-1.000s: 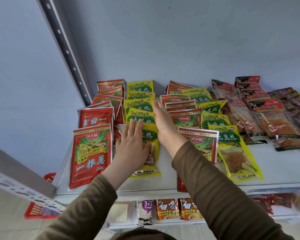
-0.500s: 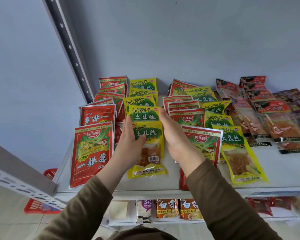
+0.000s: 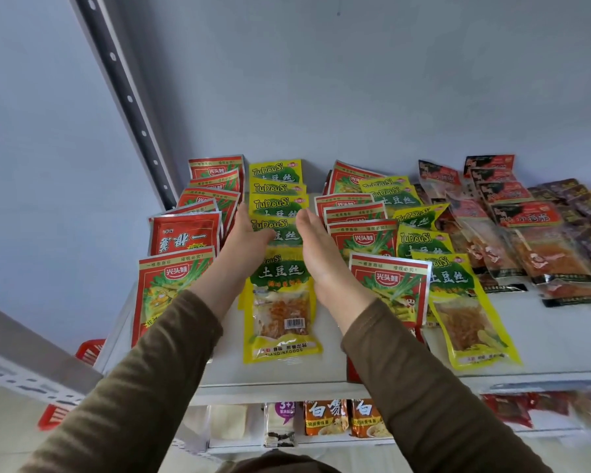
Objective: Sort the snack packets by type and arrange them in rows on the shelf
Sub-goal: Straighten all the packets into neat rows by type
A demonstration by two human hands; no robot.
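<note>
While rows of snack packets cover the white shelf (image 3: 543,339), a person in olive-brown sleeves reaches both hands to the second row from the left, a line of overlapping yellow packets (image 3: 276,186) marked "TuDouSi". The left hand (image 3: 244,233) lies flat along the left edge of that row, fingers straight and pointing to the back wall, touching the packets' sides and gripping none of them. The right hand (image 3: 316,249) stands on its edge along the row's right side, fingers likewise extended, so that the row sits between the two hands. The front yellow packet (image 3: 280,305) of the row lies flat between the wrists, its clear window and barcode facing up, near the shelf's front edge.

To the left of the hands runs a row of red packets (image 3: 185,233), the nearest partly hidden by the left sleeve. To the right are more red packets (image 3: 386,281) and a further yellow row (image 3: 458,302), less evenly laid, then dark-labelled clear packets (image 3: 539,244) toward the shelf's right end. A slotted grey upright (image 3: 130,100) rises at the shelf's back left corner. On the lower shelf, orange packets (image 3: 325,416) stand just below the front lip.
</note>
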